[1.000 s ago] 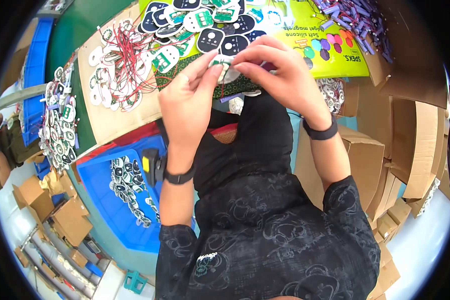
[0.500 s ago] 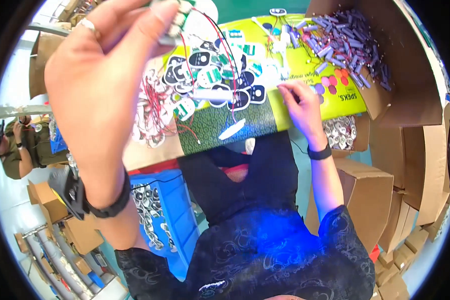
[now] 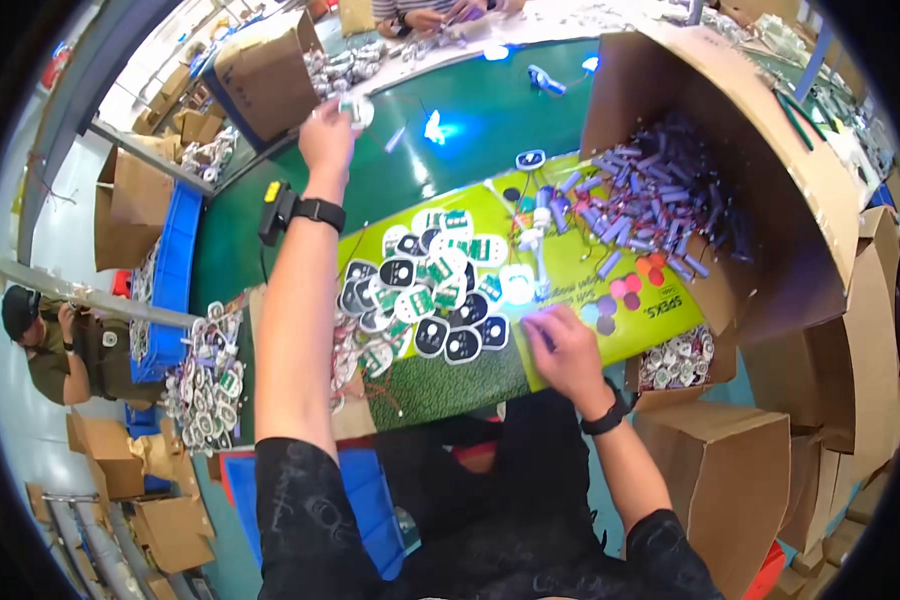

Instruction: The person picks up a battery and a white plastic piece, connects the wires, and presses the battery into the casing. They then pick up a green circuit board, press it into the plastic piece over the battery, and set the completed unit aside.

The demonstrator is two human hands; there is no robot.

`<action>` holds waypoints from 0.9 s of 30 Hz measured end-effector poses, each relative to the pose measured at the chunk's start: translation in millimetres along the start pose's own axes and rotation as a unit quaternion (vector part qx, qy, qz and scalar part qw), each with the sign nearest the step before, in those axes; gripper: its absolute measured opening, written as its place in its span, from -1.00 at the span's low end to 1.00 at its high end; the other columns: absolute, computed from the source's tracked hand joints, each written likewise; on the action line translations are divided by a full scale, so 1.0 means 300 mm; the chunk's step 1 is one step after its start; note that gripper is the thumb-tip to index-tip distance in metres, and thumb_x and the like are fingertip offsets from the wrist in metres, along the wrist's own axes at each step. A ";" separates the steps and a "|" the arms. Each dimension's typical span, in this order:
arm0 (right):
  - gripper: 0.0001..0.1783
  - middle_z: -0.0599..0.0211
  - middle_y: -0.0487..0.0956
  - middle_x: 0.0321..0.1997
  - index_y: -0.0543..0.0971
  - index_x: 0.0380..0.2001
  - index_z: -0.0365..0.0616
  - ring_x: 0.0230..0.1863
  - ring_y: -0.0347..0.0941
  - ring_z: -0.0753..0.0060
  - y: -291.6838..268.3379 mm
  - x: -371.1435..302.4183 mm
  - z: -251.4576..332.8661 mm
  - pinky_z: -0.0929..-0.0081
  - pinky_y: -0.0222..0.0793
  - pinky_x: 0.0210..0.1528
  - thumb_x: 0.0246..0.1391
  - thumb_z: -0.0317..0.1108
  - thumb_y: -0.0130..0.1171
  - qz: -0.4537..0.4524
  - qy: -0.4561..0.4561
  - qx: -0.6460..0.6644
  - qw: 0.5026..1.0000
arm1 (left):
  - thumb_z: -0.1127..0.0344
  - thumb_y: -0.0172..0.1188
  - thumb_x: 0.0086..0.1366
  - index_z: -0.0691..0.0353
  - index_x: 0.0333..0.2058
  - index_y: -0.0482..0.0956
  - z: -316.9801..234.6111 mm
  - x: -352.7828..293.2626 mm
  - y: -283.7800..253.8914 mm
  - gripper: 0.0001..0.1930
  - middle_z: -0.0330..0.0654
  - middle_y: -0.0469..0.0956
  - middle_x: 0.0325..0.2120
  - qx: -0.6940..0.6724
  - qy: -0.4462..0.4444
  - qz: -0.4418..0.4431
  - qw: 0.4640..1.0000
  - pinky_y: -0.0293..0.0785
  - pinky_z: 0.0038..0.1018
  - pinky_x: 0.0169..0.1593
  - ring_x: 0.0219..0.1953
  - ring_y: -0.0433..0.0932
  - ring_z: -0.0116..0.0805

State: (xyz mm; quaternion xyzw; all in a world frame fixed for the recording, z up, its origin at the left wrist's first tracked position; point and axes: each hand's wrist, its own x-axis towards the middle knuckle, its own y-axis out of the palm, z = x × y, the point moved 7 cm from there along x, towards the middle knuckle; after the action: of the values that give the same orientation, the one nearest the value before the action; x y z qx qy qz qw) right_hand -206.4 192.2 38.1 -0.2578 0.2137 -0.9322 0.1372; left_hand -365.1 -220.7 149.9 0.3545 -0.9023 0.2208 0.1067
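Note:
My left hand (image 3: 327,145) reaches far out over the green work surface (image 3: 480,115), fingers pinched on a round white cover with a green circuit board (image 3: 358,110). Just beyond it are a small pale cylindrical cell (image 3: 395,138) and a light glowing blue (image 3: 434,128); thin wires run near them. My right hand (image 3: 567,355) rests at the near right part of the yellow-green mat (image 3: 440,388), fingers loosely curled with a gap at the thumb and nothing visible in them. Left of it lies a heap of white covers (image 3: 440,275), some with green boards, others with black faces. A bright white glow (image 3: 518,284) lies between.
A cardboard box (image 3: 770,180) holding many purple wired cells (image 3: 630,200) stands at the right. Coloured discs (image 3: 625,288) lie on the mat. Blue bins (image 3: 170,270) and assembled parts (image 3: 208,390) line the left. A co-worker's hands (image 3: 440,18) work across the far side.
My left hand has moved away and forward with the circuit board, from close above the heap to the far green surface. The view has shifted; my right hand stays by the mat's near edge.

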 end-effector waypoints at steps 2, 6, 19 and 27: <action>-0.92 0.17 0.57 -0.37 0.66 -0.31 -0.20 -0.37 0.56 0.05 0.022 -0.002 -0.006 0.24 0.48 -0.36 0.11 -0.45 0.28 -0.002 -0.009 0.004 1.000 | 0.42 0.17 0.32 0.43 0.18 0.46 0.214 0.030 0.003 -0.54 0.03 0.61 0.01 -0.025 -0.107 0.013 0.994 0.63 -0.34 0.05 0.02 0.64 -0.16; -0.91 0.19 0.57 -0.36 0.66 -0.31 -0.18 -0.39 0.56 0.05 0.023 0.016 0.000 0.24 0.48 -0.36 0.10 -0.44 0.29 -0.006 -0.017 0.000 1.000 | 0.19 0.17 0.26 0.46 0.21 0.42 0.316 0.036 0.006 -0.39 0.28 0.47 0.15 0.364 -0.036 0.015 0.931 0.35 -0.20 0.30 0.24 0.44 0.13; -0.89 0.25 0.58 -0.36 0.65 -0.27 -0.19 -0.50 0.53 0.29 -0.008 0.009 -0.016 0.40 0.44 -0.46 0.10 -0.49 0.31 -0.049 -0.002 0.029 0.998 | 0.19 0.23 0.27 0.26 -0.20 0.73 -0.160 -0.537 0.434 -0.72 0.09 0.66 -0.20 0.315 0.209 0.292 0.878 0.53 -0.20 0.05 -0.11 0.64 0.04; -0.89 0.22 0.57 -0.35 0.65 -0.28 -0.14 -0.40 0.56 0.13 -0.004 -0.008 -0.012 0.29 0.49 -0.37 0.08 -0.45 0.30 -0.033 -0.013 0.006 0.999 | -0.21 0.19 0.27 0.25 -0.10 0.71 -0.057 -0.397 0.668 -0.42 0.15 0.65 -0.09 0.284 0.050 0.281 0.915 0.53 -0.23 0.08 -0.01 0.64 0.02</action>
State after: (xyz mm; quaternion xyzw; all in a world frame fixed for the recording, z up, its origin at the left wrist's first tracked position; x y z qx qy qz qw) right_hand -206.5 195.2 35.0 -0.2757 0.1980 -0.9341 0.1109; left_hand -415.8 -11.6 58.7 0.0903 -0.8576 0.5058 -0.0199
